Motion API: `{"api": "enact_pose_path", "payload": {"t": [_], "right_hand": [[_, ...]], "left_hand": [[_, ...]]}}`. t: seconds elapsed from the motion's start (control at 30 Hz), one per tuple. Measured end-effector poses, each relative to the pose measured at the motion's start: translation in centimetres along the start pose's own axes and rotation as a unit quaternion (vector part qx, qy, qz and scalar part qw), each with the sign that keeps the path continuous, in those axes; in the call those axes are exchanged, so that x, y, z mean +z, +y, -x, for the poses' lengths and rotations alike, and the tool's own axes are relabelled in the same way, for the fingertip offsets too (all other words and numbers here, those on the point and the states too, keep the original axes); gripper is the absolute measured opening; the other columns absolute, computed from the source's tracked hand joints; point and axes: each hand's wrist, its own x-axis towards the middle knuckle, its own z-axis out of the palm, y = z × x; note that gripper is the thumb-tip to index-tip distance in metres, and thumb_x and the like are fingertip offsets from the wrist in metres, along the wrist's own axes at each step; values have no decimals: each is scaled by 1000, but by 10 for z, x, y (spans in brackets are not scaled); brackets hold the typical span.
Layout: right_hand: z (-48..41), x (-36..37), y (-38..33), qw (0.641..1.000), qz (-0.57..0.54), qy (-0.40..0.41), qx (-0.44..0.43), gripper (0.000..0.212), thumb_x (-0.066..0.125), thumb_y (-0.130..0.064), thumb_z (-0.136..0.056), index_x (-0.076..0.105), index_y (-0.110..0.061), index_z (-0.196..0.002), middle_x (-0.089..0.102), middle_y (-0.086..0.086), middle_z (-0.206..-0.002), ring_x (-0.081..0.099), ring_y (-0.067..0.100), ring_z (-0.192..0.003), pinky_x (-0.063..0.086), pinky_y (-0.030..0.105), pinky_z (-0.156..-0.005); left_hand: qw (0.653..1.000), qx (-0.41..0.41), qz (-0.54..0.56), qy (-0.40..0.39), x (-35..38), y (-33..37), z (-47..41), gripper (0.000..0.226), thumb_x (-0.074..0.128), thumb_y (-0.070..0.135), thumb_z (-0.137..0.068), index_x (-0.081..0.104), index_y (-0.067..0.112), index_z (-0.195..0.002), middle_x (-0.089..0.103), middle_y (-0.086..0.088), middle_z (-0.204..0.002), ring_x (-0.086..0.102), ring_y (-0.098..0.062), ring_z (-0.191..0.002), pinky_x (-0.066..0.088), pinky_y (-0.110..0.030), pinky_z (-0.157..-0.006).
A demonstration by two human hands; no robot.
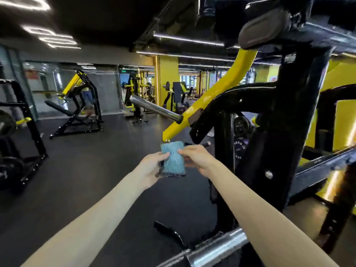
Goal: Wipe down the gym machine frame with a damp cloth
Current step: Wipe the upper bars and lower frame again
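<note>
Room: gym with a dark rubber floor.
Hands: left hand and right hand each pinch one folded blue cloth, held in mid-air.
Machine: yellow lever arm ends just above the cloth; black frame stands to the right.
Tip: probably best to fold a flat pad first.

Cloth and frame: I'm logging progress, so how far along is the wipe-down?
Done: no wiped patch shows. In hand: left hand and right hand hold the folded blue cloth just below the yellow arm. Left: wiping the black frame and that arm.
</note>
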Motion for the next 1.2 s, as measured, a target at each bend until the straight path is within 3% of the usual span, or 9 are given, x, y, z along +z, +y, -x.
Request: {"api": "enact_pose_path", "payload": {"t": [0.2, 0.33, 0.5, 0.67, 0.93, 1.0, 1.07, 1.13, 1.2], "right_hand": [[-33, 9, 11, 997, -22, 67, 19, 11, 62, -15, -93, 61, -12, -83, 63, 4, -79, 58, 16, -70, 52, 31, -67], [-43, -8, 18, 994, -38, 97, 35, 7, 58, -14, -95, 61, -10, -91, 66, 6, -84, 64, 16, -70, 56, 30, -61], [-56, -23, 15, 991, -10, 130, 31, 10, 58, -18, -96, 55, -16, -87, 64, 4, -77, 64, 15, -66, 56, 31, -51], [-68, -31, 5, 995, -18, 89, 41, 16, 52, -31, -99, 57, -17, -106, 69, 13, -83, 71, 20, -75, 60, 33, -61], [-111, -73, -5, 947, 23, 320, -21, 19, 48, -11, -98, 62, -3, -105, 59, 11, -65, 64, 19, -51, 50, 27, -48], [-120, -75, -4, 918, 81, 386, -36, 18, 47, -10, -97, 64, -5, -100, 61, 9, -67, 64, 21, -52, 52, 31, -51], [-124, -78, -13, 860, 216, 459, -58, 17, 49, -11, -95, 66, -11, -99, 67, 6, -80, 69, 25, -68, 58, 40, -67], [-119, -81, -33, 766, 377, 520, -43, 22, 50, -16, -95, 64, -16, -112, 69, 6, -102, 67, 28, -92, 54, 40, -81], [-104, -90, -55, 672, 458, 579, -57, 29, 47, -18, -96, 60, -16, -122, 65, 5, -115, 63, 26, -102, 50, 36, -81]], "left_hand": [[1000, -21, -15, -16, -14, -2, -42, 21, 47, 15, -100, 61, 10, -115, 69, -8, -105, 68, -20, -84, 54, -31, -64], [1000, -17, -24, 10, -14, -12, -58, 24, 54, 11, -96, 61, 13, -119, 70, -5, -100, 65, -20, -87, 53, -36, -73], [997, -11, -67, 34, 4, -10, -81, 30, 57, 25, -97, 55, 17, -126, 59, -4, -126, 58, -20, -113, 40, -52, -102], [993, -86, 58, -63, 24, -15, -114, 34, 52, 39, -97, 61, 17, -121, 67, -11, -116, 63, -28, -107, 49, -47, -91], [983, -128, 71, -109, 18, -18, -198, 24, 51, 26, -98, 61, 9, -113, 68, -17, -112, 63, -33, -105, 48, -46, -91], [992, -85, -10, -95, 24, -15, -222, 17, 56, 22, -96, 64, 9, -104, 70, -15, -99, 65, -31, -89, 51, -41, -78], [988, 45, -124, -75, 38, 1, -241, 18, 58, 15, -94, 65, 18, -78, 66, -8, -76, 59, -26, -68, 42, -31, -60], [959, 177, -205, -80, 62, 29, -247, 34, 56, 12, -94, 53, 13, -60, 51, -14, -60, 47, -31, -57, 29, -32, -60], [934, 284, -206, -70, 91, 67, -248, 27, 54, 15, -97, 57, 0, -75, 54, -24, -78, 53, -34, -75, 31, -36, -62]]}}
